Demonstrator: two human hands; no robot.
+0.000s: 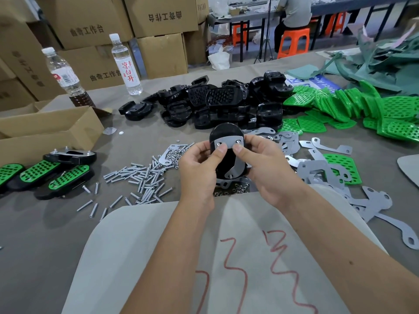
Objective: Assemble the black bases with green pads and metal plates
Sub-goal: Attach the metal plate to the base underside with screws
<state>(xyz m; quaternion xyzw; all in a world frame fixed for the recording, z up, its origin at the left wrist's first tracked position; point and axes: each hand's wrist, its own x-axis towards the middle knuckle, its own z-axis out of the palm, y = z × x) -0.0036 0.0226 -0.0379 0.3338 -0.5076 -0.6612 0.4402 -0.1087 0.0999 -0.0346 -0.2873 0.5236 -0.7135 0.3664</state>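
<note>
I hold one black base point(224, 132) upright above the table's middle, with a metal plate point(229, 143) laid on its face. My left hand point(199, 168) grips its left side, thumb on the plate. My right hand point(265, 166) grips the right side, thumb pressing the plate too. Screw ends show through the plate's holes. A heap of black bases point(215, 105) lies behind. Green pads point(353, 105) are piled at the right. Loose metal plates point(317, 168) lie to the right of my hands.
Screws point(140, 180) and nuts point(174, 155) are scattered left of my hands. Finished pieces with green pads point(52, 175) lie at the left beside an open carton point(45, 130). Two bottles point(124, 62) stand at the back. A person sits at a far table point(292, 12).
</note>
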